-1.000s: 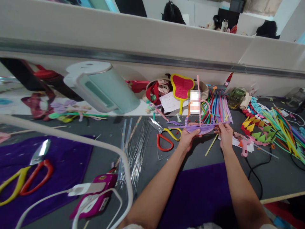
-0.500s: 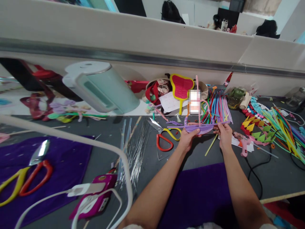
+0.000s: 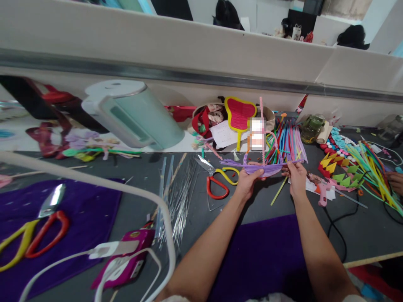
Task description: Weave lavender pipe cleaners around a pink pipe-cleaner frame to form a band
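Note:
Between my two hands is a shaped piece made of purple pipe cleaners (image 3: 267,169), with rows of purple lying side by side. My left hand (image 3: 250,183) pinches its lower left part, thumb on top. At the right end, the fingers of my right hand (image 3: 296,173) are closed on the purple strands. Loose purple ends stick out to the left, past my left hand. A pink fuzzy stem (image 3: 261,109) rises behind the piece; a blurred patch hides its middle. Behind my right hand lies a bundle of multicoloured pipe cleaners (image 3: 288,138).
Scissors (image 3: 217,191) lie left of my hands, beside thin metal wires (image 3: 182,209). A pink glue gun (image 3: 323,193) with a black cord is at right. A teal jug (image 3: 151,113) stands back left. At the right edge, another person's hand (image 3: 395,182) is near more pipe cleaners (image 3: 374,172).
The loose purple ends at left have shifted slightly up and lie closer together. Another person's hand has come in at the right edge. My hands are nearly still.

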The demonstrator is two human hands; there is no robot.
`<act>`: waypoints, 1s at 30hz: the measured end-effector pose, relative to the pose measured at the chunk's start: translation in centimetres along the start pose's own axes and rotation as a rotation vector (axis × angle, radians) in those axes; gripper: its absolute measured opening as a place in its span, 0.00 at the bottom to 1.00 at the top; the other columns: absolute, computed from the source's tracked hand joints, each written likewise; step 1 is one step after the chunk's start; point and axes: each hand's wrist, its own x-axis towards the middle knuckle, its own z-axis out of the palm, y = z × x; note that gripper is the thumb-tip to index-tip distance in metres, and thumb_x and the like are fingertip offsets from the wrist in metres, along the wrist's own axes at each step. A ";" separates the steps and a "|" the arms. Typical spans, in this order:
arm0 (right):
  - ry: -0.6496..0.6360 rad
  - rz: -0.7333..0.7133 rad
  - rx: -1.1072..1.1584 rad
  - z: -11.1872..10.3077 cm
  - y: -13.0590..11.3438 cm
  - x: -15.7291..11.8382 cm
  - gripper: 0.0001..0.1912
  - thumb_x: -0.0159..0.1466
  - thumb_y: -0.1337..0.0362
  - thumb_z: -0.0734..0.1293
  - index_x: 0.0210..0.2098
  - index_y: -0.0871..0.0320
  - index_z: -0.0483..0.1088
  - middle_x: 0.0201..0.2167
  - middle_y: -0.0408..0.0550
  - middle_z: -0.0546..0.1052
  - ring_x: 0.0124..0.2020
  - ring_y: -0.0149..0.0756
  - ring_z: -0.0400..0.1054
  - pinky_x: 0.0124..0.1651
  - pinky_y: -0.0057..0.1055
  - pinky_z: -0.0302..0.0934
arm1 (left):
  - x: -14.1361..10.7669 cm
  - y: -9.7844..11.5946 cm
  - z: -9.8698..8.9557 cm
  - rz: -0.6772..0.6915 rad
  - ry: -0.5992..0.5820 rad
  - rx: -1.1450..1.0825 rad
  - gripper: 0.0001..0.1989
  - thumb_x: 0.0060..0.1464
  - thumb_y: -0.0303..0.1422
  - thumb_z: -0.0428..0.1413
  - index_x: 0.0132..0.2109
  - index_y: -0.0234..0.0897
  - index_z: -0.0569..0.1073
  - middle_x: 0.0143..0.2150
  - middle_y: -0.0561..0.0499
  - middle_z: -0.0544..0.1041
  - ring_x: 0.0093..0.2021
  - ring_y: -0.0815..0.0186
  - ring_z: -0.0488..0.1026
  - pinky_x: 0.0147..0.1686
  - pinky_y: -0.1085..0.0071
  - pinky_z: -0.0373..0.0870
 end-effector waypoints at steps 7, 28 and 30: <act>-0.004 -0.013 -0.012 0.1 0.0 -0.1 0.16 0.51 0.55 0.73 0.30 0.60 0.69 0.25 0.42 0.75 0.23 0.28 0.71 0.20 0.21 0.66 | 0.1 -0.1 0.0 -0.006 0.048 -0.021 0.20 0.37 0.33 0.69 0.38 0.33 0.72 0.37 0.48 0.79 0.29 0.67 0.76 0.25 0.73 0.75; -0.003 -0.019 -0.017 -0.3 0.3 0.2 0.17 0.50 0.53 0.74 0.30 0.60 0.69 0.25 0.43 0.76 0.23 0.28 0.71 0.19 0.21 0.65 | 0.0 0.2 0.3 -0.007 0.027 -0.053 0.19 0.37 0.31 0.69 0.37 0.32 0.72 0.38 0.47 0.79 0.28 0.67 0.76 0.23 0.74 0.74; -0.001 -0.022 -0.022 -0.3 0.3 0.2 0.17 0.50 0.54 0.74 0.30 0.60 0.69 0.25 0.43 0.76 0.23 0.28 0.71 0.19 0.21 0.65 | 0.0 0.2 0.3 -0.007 0.030 -0.048 0.19 0.37 0.31 0.69 0.37 0.32 0.72 0.38 0.46 0.79 0.28 0.67 0.76 0.23 0.74 0.75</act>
